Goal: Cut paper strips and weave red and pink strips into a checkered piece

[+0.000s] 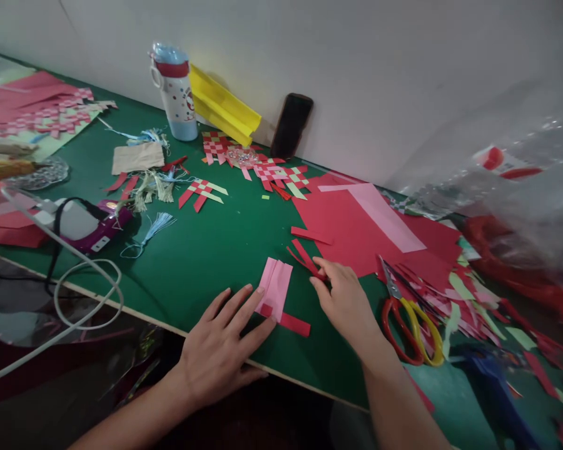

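Pink paper strips (278,281) lie side by side near the front edge of the table, with a red paper strip (294,324) crossing their lower end. My left hand (228,334) rests flat over them, fingers spread, and its fingertips touch the pink paper and hide part of the red strip. Just to the right, my right hand (340,294) is closed, thumb and forefinger pinching the near end of a thin red strip (304,255). Another red strip (311,235) lies beyond it. Red paper sheets (328,219) with a pink strip (385,215) on top lie behind this hand.
Red-and-yellow-handled scissors (410,328) lie right of my right arm, beside paper scraps (469,300). Woven paper pieces (281,172), a bottle (178,94) and a leaning phone (291,125) stand or lie at the back. Tassels (157,228) and a white cable (115,275) are left.
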Action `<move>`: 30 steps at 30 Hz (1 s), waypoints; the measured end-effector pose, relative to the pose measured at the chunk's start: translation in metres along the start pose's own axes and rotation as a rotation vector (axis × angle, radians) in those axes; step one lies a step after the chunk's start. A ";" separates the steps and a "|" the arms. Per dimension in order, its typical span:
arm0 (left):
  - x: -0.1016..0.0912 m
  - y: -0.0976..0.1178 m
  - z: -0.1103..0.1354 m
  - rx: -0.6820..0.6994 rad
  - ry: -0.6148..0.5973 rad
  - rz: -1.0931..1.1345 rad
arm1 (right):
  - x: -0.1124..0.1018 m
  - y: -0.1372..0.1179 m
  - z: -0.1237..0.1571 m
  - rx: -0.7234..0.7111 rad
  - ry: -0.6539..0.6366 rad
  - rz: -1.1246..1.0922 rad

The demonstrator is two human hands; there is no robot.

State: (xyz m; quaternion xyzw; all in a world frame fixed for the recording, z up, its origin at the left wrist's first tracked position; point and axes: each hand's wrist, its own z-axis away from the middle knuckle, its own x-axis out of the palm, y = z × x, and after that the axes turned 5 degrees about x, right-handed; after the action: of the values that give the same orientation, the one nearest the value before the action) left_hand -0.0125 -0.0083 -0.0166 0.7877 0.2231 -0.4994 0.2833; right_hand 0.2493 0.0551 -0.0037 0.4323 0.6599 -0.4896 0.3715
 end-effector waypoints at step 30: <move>-0.034 0.030 -0.015 -0.183 0.294 0.719 | -0.031 -0.105 0.079 0.168 0.209 -0.975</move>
State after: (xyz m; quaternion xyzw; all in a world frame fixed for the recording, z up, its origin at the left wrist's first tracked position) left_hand 0.0029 -0.0231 0.0262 0.8502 0.0147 -0.2285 0.4741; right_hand 0.1677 -0.0434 0.0392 0.1491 0.7769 -0.6117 -0.0043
